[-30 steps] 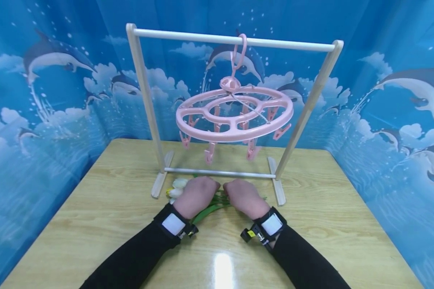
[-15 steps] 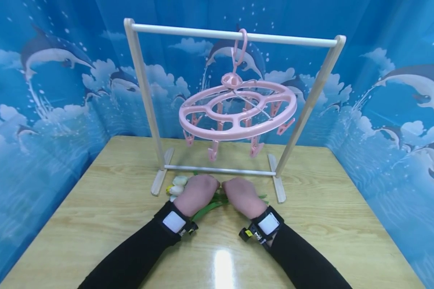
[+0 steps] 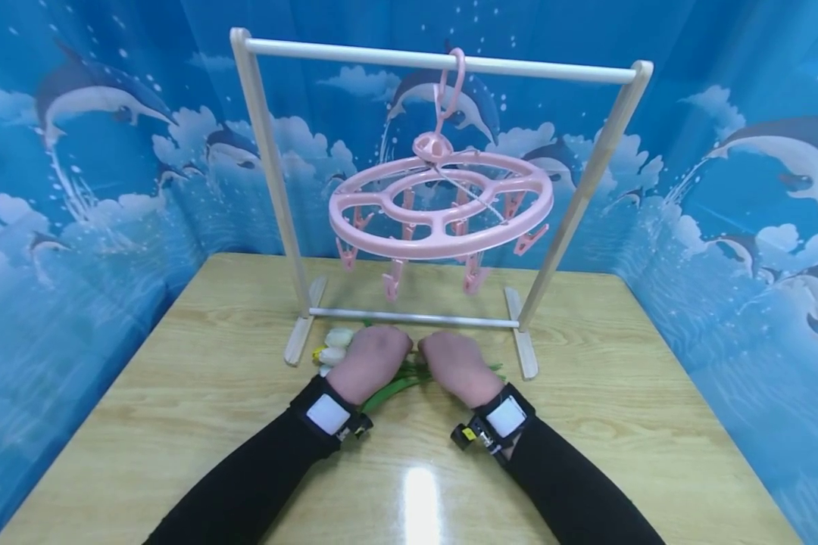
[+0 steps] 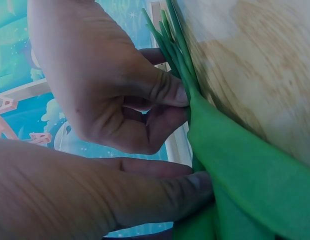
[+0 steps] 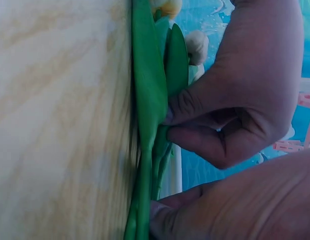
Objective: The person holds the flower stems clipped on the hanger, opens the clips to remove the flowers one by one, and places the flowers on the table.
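Observation:
A bunch of white tulips lies on the table, its flower heads to the left and green stems to the right. My left hand pinches the bunch among the leaves, thumb and fingers on either side. Close beside it, my right hand pinches the stems nearer their cut ends. In the left wrist view, the bare stem ends stick out past the right hand's fingers. A broad green leaf shows in the right wrist view beyond the left hand. Both hands cover the middle of the bunch.
Just behind the hands stands a wooden rack with a lower crossbar. From its top bar hangs a round pink clip hanger with several pegs. A dolphin-printed curtain surrounds the wooden table.
Both hands stay almost in place on the tulips. The hanger sways right, then back left. Rack and table shift slightly upward in the head view.

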`<act>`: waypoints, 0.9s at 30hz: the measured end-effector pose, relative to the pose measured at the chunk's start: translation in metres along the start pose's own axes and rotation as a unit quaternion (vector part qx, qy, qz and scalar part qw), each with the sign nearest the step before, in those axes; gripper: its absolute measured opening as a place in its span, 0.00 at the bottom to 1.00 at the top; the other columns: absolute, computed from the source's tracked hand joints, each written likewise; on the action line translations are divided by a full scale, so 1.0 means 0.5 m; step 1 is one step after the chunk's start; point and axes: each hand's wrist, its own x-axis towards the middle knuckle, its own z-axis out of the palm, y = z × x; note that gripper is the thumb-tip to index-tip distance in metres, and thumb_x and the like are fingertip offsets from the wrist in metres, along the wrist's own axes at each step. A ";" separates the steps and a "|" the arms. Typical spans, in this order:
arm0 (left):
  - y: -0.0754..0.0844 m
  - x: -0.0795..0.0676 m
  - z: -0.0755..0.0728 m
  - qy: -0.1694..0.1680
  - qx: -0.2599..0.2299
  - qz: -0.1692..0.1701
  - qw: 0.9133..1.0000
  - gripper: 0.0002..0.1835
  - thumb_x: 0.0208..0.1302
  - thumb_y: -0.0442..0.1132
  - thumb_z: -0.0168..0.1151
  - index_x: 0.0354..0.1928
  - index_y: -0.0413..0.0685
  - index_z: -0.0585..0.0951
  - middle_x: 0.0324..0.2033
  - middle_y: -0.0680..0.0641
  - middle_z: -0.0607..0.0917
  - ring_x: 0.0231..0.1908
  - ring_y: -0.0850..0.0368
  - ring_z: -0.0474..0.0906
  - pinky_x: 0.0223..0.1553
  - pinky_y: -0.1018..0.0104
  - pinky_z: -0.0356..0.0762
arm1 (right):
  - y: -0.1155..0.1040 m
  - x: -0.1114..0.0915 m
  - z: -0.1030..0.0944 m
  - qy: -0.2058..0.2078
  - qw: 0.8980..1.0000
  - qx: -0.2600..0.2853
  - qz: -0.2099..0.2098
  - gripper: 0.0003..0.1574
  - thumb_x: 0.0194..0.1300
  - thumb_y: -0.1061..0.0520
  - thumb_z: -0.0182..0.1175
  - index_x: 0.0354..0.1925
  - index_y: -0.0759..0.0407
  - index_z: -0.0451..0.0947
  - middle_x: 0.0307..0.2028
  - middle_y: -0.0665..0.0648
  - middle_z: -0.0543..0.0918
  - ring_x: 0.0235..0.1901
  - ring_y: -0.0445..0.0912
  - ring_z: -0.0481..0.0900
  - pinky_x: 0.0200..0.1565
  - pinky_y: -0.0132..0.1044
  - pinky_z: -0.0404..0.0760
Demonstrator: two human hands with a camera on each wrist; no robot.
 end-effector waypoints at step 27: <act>-0.011 -0.022 -0.018 -0.022 -0.032 0.031 0.999 0.09 0.64 0.28 0.62 0.28 0.49 0.82 0.21 0.53 0.77 0.21 0.61 0.72 0.20 0.69 0.72 | 0.015 -0.005 -0.009 -0.043 0.995 0.091 -0.011 0.14 0.52 0.48 0.78 0.25 0.49 0.81 0.22 0.44 0.79 0.22 0.41 0.75 0.23 0.37 0.75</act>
